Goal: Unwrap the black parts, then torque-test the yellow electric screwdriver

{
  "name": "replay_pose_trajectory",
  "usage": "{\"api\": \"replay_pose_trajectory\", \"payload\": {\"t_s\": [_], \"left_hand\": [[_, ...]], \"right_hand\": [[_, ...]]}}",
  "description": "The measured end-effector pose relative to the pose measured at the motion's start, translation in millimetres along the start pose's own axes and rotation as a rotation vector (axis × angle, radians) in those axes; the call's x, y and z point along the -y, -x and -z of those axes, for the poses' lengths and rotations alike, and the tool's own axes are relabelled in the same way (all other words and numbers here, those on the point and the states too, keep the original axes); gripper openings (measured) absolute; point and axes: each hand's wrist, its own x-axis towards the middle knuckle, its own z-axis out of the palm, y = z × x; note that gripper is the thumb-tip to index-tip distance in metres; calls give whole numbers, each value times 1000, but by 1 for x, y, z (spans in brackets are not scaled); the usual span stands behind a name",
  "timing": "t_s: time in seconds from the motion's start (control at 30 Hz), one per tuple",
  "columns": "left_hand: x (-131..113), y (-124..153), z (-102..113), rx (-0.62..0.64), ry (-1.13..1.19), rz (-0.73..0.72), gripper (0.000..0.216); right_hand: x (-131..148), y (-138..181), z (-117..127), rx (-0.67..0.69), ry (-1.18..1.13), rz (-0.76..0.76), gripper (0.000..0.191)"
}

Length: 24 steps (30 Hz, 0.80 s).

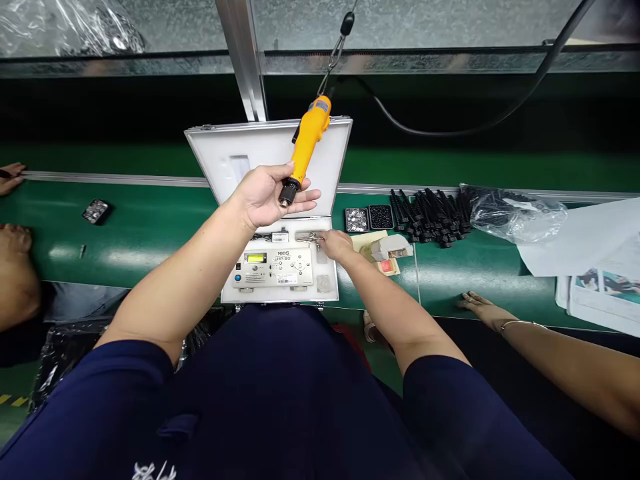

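From above the person's shoulders, the left hand (265, 197) is raised over an open white case (240, 157). Its palm is turned up and its fingers are curled around the black nose of an orange screwdriver (306, 143). The screwdriver slants up and away, and its top end hangs from a hook and cord (336, 50) overhead.

The right hand (336, 245) lies low in the case with its fingertips on a small shiny metal piece (309, 237). I cannot tell whether it pinches the piece or only touches it. Just beside that hand, in the case's foam bed, sits a grey meter (275, 265) with a lit yellow-green display.

The case stands on a green belt (150, 227). To its right are two little trays of small parts (369, 218), then a heap of black pieces (430, 213), a crumpled plastic bag (515, 212) and some papers (585, 247).

Another person's hand (480, 307), with a thin bracelet on the wrist, rests flat at the near edge of the belt on the right. A further hand (10, 177) shows at the far left edge.
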Motion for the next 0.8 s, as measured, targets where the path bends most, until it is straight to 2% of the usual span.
{"api": "replay_pose_trajectory", "payload": {"t_s": [0.27, 0.43, 0.6, 0.8], "left_hand": [[2, 8, 0, 16, 58, -4, 27], [-9, 13, -12, 7, 180, 3, 25], [-19, 20, -26, -1, 257, 28, 27], [-22, 25, -30, -1, 315, 61, 32]], "right_hand": [[2, -3, 1, 50, 7, -42, 39], [4, -5, 1, 75, -13, -94, 38], [10, -1, 3, 60, -59, -115, 35], [9, 9, 7, -9, -195, -166, 38]]}}
